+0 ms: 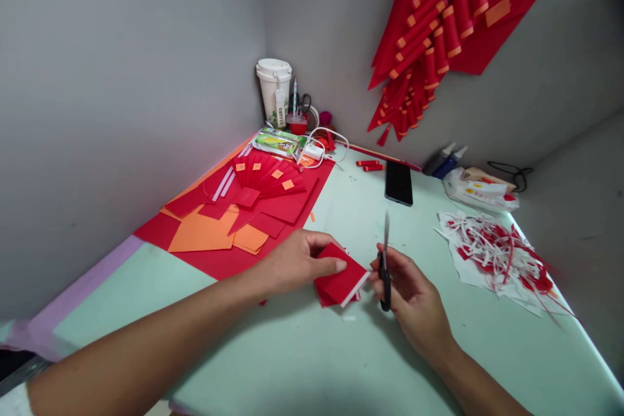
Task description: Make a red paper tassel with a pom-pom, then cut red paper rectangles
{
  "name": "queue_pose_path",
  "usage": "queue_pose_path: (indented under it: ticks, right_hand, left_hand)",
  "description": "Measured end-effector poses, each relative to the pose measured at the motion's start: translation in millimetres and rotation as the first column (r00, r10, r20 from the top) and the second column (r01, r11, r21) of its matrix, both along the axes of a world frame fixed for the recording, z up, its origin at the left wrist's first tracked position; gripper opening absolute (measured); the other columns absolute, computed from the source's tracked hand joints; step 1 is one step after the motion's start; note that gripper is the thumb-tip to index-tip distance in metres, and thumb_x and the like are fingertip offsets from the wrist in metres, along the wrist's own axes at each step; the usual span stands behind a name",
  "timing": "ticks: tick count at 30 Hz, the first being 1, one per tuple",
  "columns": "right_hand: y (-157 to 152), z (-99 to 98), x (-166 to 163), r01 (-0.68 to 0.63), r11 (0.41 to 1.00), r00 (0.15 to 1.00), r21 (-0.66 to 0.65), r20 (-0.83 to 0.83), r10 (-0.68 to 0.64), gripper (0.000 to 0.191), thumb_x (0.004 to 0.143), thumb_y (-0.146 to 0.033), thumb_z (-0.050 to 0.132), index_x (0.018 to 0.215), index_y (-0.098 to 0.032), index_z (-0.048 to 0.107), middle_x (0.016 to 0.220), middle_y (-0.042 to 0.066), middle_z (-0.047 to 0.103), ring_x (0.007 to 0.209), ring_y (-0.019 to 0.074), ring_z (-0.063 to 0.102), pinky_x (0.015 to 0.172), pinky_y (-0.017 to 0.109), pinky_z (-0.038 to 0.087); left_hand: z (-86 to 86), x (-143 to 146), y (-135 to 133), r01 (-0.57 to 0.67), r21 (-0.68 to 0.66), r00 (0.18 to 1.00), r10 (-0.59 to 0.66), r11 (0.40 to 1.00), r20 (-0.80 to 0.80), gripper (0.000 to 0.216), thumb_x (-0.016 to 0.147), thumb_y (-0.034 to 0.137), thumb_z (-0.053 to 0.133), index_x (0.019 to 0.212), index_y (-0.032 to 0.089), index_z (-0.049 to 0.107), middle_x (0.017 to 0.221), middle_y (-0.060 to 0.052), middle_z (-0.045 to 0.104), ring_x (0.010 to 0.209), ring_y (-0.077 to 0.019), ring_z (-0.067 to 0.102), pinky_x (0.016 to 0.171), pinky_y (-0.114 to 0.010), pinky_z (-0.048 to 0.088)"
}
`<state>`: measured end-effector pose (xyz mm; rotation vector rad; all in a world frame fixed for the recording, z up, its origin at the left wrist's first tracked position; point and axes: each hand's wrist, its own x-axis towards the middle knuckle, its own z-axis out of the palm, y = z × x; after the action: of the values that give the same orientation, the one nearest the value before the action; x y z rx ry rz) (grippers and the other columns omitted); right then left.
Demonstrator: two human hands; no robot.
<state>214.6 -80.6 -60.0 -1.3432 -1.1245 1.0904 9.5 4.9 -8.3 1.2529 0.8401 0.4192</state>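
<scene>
My left hand (312, 263) pinches a small red paper piece (344, 278) with a white strip along its right edge, thumb on top. Beneath it, more red paper pieces (327, 298) show on the pale green table. Just to the right, my right hand (409, 292) grips a pair of scissors (385, 273) by the black handles, blades pointing away from me. The fingertips of that hand are close to the white edge; whether they touch it I cannot tell. Small white and orange scraps lie near the hands.
Red and orange paper sheets (202, 231) cover the table's left side. A phone (398, 182), red paper rolls (373, 168) and a white cup (273, 88) stand or lie toward the back. Shredded paper scraps (497, 250) are heaped at right. Red firecracker decorations (439, 26) hang on the wall.
</scene>
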Motion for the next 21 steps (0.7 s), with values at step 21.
queue_pose_path:
  ticks: [21]
  right_hand:
    - [3,6.7,29,-0.478,0.876,0.696,0.066,0.637,0.332,0.051,0.078,-0.01,0.056,0.127,-0.023,0.058,0.076,0.002,0.057,0.067,0.0161,0.055,0.061,0.026,0.046]
  left_hand:
    - [14.3,-18,19,0.0,0.274,0.984,0.049,0.962,-0.173,0.017,0.077,0.033,0.063,0.079,0.017,0.066,0.079,-0.001,0.066,0.073,-0.0158,0.06,0.066,-0.024,0.045]
